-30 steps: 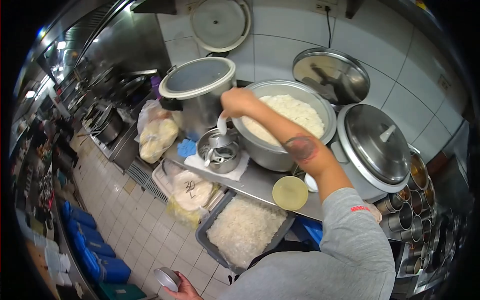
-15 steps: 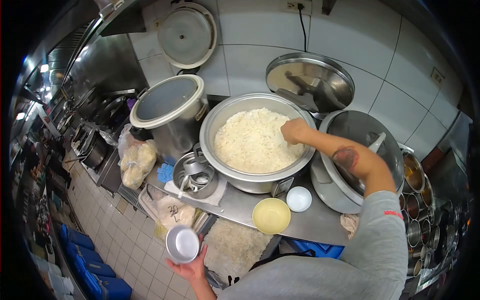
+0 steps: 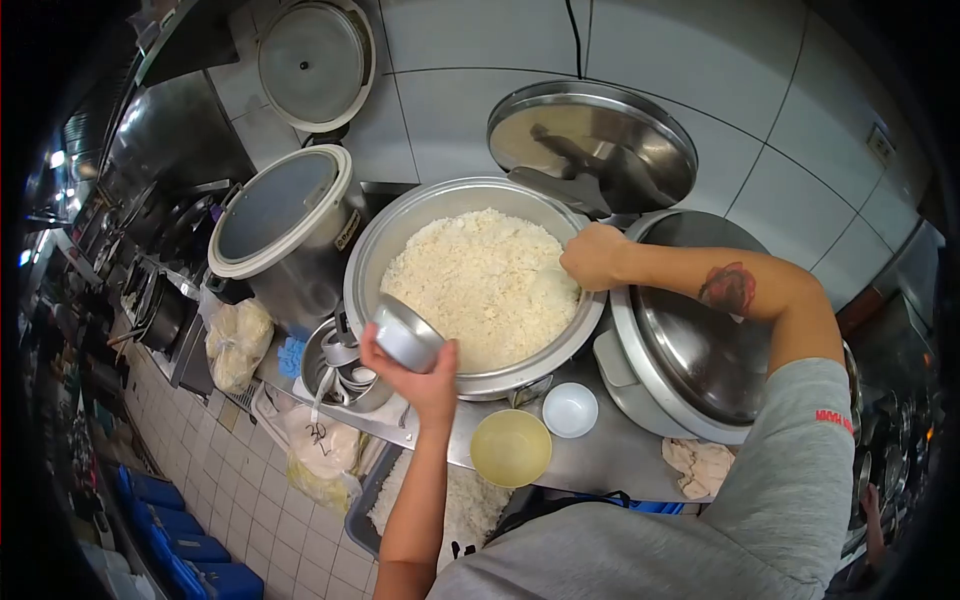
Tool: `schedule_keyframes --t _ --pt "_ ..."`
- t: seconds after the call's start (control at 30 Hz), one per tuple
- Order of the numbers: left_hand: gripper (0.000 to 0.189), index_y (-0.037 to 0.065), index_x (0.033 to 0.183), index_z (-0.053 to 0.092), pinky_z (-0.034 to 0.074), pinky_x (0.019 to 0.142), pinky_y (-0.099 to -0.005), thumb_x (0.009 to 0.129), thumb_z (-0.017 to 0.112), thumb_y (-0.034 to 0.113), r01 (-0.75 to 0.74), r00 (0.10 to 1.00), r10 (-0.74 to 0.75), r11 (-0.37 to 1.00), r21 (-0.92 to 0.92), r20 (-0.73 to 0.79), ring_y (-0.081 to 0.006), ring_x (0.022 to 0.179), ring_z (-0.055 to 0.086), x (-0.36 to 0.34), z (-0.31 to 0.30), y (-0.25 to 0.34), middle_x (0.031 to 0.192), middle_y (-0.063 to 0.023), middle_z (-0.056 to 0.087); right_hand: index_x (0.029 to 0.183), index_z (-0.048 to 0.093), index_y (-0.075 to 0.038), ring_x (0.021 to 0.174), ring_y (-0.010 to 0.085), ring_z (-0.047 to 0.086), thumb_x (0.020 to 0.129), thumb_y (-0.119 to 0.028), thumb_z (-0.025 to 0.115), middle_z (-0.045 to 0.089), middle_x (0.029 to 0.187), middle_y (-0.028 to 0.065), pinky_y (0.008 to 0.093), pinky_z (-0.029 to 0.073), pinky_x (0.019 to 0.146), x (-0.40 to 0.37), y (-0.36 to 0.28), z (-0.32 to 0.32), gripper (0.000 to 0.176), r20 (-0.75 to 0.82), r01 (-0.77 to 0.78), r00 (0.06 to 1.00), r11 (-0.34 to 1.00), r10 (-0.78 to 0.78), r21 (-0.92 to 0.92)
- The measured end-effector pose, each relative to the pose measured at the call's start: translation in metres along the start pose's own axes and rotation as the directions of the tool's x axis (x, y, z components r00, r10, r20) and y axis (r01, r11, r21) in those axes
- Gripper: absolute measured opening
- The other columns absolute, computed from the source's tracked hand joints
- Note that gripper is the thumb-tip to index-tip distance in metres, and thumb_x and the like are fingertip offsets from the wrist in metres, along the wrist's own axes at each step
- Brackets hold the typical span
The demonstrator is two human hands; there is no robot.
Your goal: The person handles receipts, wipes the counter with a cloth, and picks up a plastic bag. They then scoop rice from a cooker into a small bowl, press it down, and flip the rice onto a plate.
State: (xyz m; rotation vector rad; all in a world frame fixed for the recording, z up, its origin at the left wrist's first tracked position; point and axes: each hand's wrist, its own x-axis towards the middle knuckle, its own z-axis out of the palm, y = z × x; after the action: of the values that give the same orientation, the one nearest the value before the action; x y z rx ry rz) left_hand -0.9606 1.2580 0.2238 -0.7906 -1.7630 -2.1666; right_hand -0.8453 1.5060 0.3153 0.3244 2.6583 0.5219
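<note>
A large round metal pot [image 3: 360,300] is filled with white rice [image 3: 480,280]. My left hand [image 3: 425,385] holds a small metal bowl [image 3: 408,335] by its outside, tilted, over the pot's front left rim. At the pot's right side my right hand [image 3: 597,257] is closed, knuckles up, at the edge of the rice; whatever its fingers hold is hidden. In front of the pot stand a yellow bowl [image 3: 511,448] and a smaller white bowl [image 3: 570,410].
A lidded cooker [image 3: 700,330] stands right, a lidded metal pot [image 3: 290,270] left. Utensils fill a metal bowl [image 3: 345,375]. A cloth [image 3: 698,466], bagged food [image 3: 238,345] and a tray of rice [image 3: 440,505] are nearby. An upright lid [image 3: 595,145] is behind.
My left hand has raised the metal bowl from beside the counter to the pot's rim and tilted it. My right hand stays at the pot's right side. The view has shifted.
</note>
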Motion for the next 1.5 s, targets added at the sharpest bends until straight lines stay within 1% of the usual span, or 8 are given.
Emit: schedule_keyframes --t 0.1,0.5,0.6,0.67,0.77,0.87,1.4,1.5 --pt "0.096 0.009 0.138 0.019 0.022 0.108 -0.0376 0.063 0.078 0.016 -0.215 0.977 0.214 0.976 0.044 0.01 -0.028 0.128 0.029 -0.008 0.01 -0.018 0.136 -0.0145 0.028 0.088 0.069 -0.003 0.081 0.0347 0.066 0.081 -0.027 0.06 0.068 0.086 0.0183 0.0441 0.051 0.071 -0.002 -0.003 0.006 0.027 -0.011 0.002 1.0 0.986 -0.001 0.164" --pt "0.101 0.008 0.139 0.018 0.021 0.108 -0.0377 0.064 0.083 0.026 -0.144 0.989 0.146 0.986 0.079 -0.028 -0.0274 0.129 0.028 -0.014 0.013 -0.022 0.139 -0.0141 0.026 0.093 0.068 -0.006 0.086 0.0335 0.065 0.084 -0.034 0.06 0.067 0.087 0.0172 0.046 0.05 0.073 0.005 -0.009 -0.007 0.031 0.14 0.057 0.984 0.938 -0.111 0.342" --pt "0.101 0.009 0.139 0.018 0.022 0.108 -0.0376 0.063 0.082 0.024 -0.141 0.989 0.143 0.986 0.089 -0.026 -0.0279 0.128 0.029 -0.015 0.012 -0.022 0.138 -0.0145 0.026 0.087 0.069 -0.007 0.082 0.0324 0.065 0.082 -0.028 0.061 0.067 0.083 0.0159 0.0446 0.051 0.069 0.005 -0.008 -0.022 0.023 -0.093 0.116 0.992 0.908 -0.086 0.403" --pt "0.1 0.009 0.139 0.019 0.022 0.108 -0.0375 0.063 0.082 0.023 -0.139 0.989 0.143 0.983 0.119 -0.023 -0.0281 0.128 0.03 -0.014 0.011 -0.016 0.138 -0.0145 0.027 0.076 0.068 -0.007 0.073 0.0302 0.066 0.077 -0.019 0.06 0.067 0.076 0.013 0.042 0.051 0.062 0.044 0.004 -0.013 0.015 -0.329 0.067 0.943 0.995 -0.041 0.067" --pt "0.1 0.009 0.139 0.019 0.022 0.108 -0.0378 0.064 0.082 0.024 -0.08 0.994 0.085 0.995 0.064 -0.065 -0.0284 0.128 0.03 -0.012 0.01 -0.014 0.138 -0.0146 0.027 0.069 0.067 -0.008 0.064 0.0279 0.066 0.074 -0.015 0.059 0.067 0.069 0.0106 0.0395 0.051 0.056 0.104 0.016 0.009 0.012 -0.386 0.009 0.917 0.974 -0.097 -0.225" --pt "0.1 0.008 0.139 0.019 0.022 0.108 -0.0383 0.064 0.082 0.026 -0.049 0.994 0.056 0.996 0.079 -0.091 -0.0286 0.128 0.03 -0.011 0.008 -0.014 0.138 -0.0149 0.027 0.067 0.066 -0.008 0.063 0.0261 0.066 0.075 -0.015 0.058 0.066 0.066 0.0096 0.0396 0.051 0.055 0.128 0.004 0.015 0.013 -0.325 0.144 0.917 0.951 -0.232 -0.274" --pt "0.102 0.009 0.139 0.015 0.023 0.107 -0.0388 0.065 0.082 0.028 -0.1 0.993 0.103 0.994 0.048 -0.059 -0.0284 0.126 0.03 -0.014 0.009 -0.023 0.136 -0.0163 0.024 0.083 0.064 -0.009 0.068 0.0337 0.063 0.082 -0.034 0.06 0.063 0.065 0.0125 0.0446 0.049 0.062 0.035 -0.018 0.025 0.025 -0.191 0.396 0.909 0.912 -0.372 0.107" --pt "0.101 0.012 0.136 0.016 0.023 0.109 -0.0459 0.062 0.083 0.022 -0.096 0.994 0.1 0.993 0.07 -0.055 -0.0356 0.131 0.028 -0.014 0.008 -0.02 0.142 -0.0215 0.023 0.082 0.064 -0.009 0.069 0.0343 0.063 0.082 -0.033 0.061 0.063 0.067 0.0132 0.0451 0.048 0.063 0.03 -0.026 0.019 0.025 -0.172 0.439 0.894 0.886 -0.413 0.153"
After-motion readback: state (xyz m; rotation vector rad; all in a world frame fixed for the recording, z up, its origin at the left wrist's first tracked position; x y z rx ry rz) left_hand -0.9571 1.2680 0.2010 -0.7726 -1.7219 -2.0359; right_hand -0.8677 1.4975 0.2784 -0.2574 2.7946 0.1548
